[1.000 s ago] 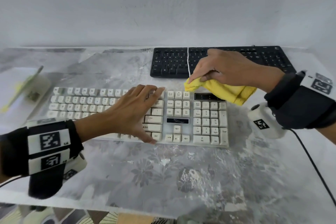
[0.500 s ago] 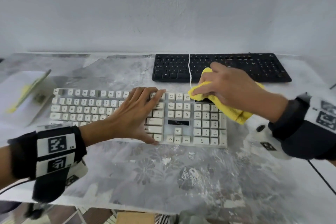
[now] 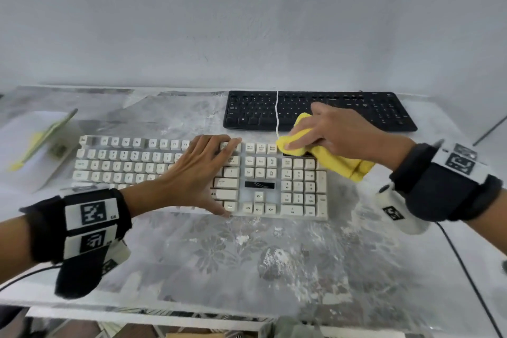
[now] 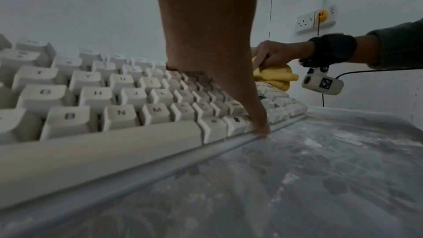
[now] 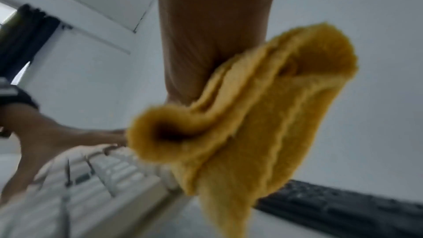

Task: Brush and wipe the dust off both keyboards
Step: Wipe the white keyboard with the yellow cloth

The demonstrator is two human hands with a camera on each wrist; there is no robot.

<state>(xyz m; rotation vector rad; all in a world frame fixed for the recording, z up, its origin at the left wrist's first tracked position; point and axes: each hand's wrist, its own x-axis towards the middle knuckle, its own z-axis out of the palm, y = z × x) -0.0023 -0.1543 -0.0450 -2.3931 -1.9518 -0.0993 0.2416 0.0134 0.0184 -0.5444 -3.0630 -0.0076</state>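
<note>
A white keyboard (image 3: 131, 164) lies across the middle of the dusty table, also seen close up as the white keyboard (image 4: 96, 100) in the left wrist view. My left hand (image 3: 203, 170) lies flat on its keys with straight, spread fingers, the thumb tip at the front edge. My right hand (image 3: 326, 132) grips a folded yellow cloth (image 3: 334, 162) over the keyboard's top right corner, above the number pad. In the right wrist view the yellow cloth (image 5: 251, 115) hangs bunched from the hand. A black keyboard (image 3: 378, 112) sits behind, near the wall.
A white cable (image 3: 277, 115) runs over the black keyboard. At the far left a green-handled brush (image 3: 46, 134) rests on a white pad (image 3: 24, 156). The table (image 3: 247, 269) is streaked with white dust. A wall socket (image 4: 317, 19) is on the right wall.
My right hand with the cloth slid back and forth over the white keyboard's top right corner, ending slightly farther back. The left hand stayed pressed on the keys. The head view shifted.
</note>
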